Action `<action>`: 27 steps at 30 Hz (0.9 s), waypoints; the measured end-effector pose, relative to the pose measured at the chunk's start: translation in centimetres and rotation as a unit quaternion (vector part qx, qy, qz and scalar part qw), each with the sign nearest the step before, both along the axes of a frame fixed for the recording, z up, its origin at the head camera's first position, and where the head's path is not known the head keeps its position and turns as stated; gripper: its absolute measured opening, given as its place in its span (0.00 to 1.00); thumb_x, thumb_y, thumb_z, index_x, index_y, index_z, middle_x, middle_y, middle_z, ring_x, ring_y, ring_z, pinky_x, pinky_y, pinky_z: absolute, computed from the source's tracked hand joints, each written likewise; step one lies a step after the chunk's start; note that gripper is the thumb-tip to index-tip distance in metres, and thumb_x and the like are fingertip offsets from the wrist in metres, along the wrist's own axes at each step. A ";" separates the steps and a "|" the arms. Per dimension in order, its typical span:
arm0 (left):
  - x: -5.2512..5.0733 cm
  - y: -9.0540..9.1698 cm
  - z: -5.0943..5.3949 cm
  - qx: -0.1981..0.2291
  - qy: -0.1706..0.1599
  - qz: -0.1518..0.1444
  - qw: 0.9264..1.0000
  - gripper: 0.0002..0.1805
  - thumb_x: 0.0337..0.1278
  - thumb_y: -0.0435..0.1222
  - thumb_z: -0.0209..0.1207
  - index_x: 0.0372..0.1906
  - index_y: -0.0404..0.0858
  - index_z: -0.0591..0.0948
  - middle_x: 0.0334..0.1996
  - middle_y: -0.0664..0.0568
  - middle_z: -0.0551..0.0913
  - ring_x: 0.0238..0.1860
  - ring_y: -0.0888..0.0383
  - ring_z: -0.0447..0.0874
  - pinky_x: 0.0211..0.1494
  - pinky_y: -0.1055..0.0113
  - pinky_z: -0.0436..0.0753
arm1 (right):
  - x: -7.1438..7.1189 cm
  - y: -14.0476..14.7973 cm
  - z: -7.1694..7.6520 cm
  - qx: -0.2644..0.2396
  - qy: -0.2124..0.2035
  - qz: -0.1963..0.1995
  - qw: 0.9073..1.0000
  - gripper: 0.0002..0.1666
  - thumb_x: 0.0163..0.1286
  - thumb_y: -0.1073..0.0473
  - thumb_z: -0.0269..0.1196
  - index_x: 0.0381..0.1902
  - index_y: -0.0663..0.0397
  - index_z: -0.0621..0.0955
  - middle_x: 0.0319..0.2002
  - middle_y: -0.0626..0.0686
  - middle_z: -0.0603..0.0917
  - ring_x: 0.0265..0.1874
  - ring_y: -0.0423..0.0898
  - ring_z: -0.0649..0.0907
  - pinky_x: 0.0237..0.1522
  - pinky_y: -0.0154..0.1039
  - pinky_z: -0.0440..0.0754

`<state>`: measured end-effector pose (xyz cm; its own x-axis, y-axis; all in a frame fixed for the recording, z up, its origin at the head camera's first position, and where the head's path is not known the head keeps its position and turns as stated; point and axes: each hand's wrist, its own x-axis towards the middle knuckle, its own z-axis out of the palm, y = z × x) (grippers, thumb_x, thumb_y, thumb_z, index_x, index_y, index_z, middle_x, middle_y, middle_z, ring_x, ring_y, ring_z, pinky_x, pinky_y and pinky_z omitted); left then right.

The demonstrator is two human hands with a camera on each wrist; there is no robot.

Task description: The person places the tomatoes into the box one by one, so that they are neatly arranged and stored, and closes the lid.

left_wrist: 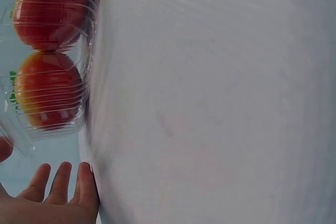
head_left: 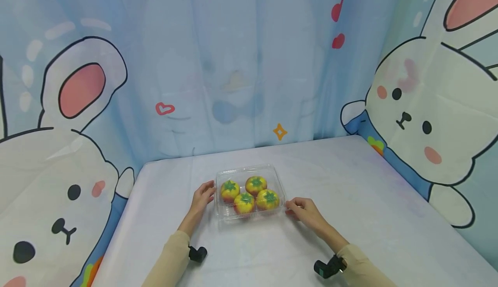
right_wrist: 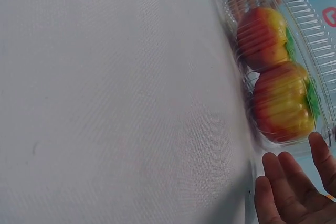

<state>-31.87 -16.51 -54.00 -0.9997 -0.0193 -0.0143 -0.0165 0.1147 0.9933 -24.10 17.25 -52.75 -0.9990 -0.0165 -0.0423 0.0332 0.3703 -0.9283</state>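
A clear plastic box (head_left: pixel 233 175) stands on the table with several red-and-yellow fruits (head_left: pixel 256 185) inside; their green leafy tops make them look like persimmons. At the box's left side is my left hand (head_left: pixel 203 196), its fingers fairly straight. The left wrist view shows that hand (left_wrist: pixel 58 203) with fingers spread near the box's end and the thumb tip close to its rim. On the other side my right hand (head_left: pixel 305 210) is at the near right corner. In the right wrist view its fingers (right_wrist: pixel 286 174) extend loosely towards the box wall; firm contact cannot be made out.
A white cloth (head_left: pixel 342 179) covers the table. Behind it and at both sides hangs a light blue curtain (head_left: pixel 233 62) printed with rabbits. Small black cameras (head_left: pixel 328 266) are strapped to both wrists over beige sleeves (head_left: pixel 363 265).
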 end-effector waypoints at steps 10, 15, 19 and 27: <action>0.2 0.0 0.2 0.001 0.000 0.004 1.000 0.26 0.66 0.36 0.53 0.66 0.28 0.71 0.67 0.34 0.70 0.67 0.40 0.68 0.65 0.51 0.74 | -0.3 0.0 -0.3 -0.008 -0.028 0.000 1.000 0.17 0.71 0.55 0.59 0.34 0.65 0.84 0.35 0.55 0.88 0.38 0.46 0.85 0.42 0.42 0.85; 0.2 0.0 0.1 -0.005 0.001 0.003 1.000 0.26 0.67 0.36 0.53 0.66 0.28 0.70 0.67 0.34 0.69 0.68 0.40 0.67 0.66 0.51 0.74 | -0.4 0.0 -0.5 -0.011 -0.035 0.004 0.999 0.17 0.71 0.54 0.59 0.33 0.64 0.84 0.35 0.54 0.88 0.38 0.45 0.85 0.41 0.41 0.85; 0.2 0.0 0.1 -0.004 0.000 0.003 1.000 0.26 0.66 0.36 0.53 0.66 0.28 0.70 0.67 0.34 0.69 0.68 0.40 0.67 0.66 0.51 0.74 | -0.4 0.0 -0.5 -0.015 -0.037 0.006 0.999 0.17 0.71 0.54 0.59 0.32 0.64 0.83 0.35 0.54 0.88 0.38 0.44 0.85 0.41 0.40 0.84; 0.3 0.1 0.3 0.003 -0.002 0.002 1.000 0.27 0.67 0.36 0.52 0.67 0.28 0.70 0.68 0.34 0.68 0.68 0.39 0.68 0.66 0.51 0.74 | -0.5 0.0 -0.4 -0.017 -0.036 0.012 0.999 0.15 0.72 0.56 0.58 0.32 0.63 0.82 0.35 0.54 0.88 0.38 0.43 0.84 0.40 0.36 0.83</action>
<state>-31.60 -16.37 -53.73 -0.9996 -0.0233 -0.0186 -0.0210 0.1077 0.9940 -24.63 17.23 -53.13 -0.9926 -0.0422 -0.1138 0.0928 0.3407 -0.9356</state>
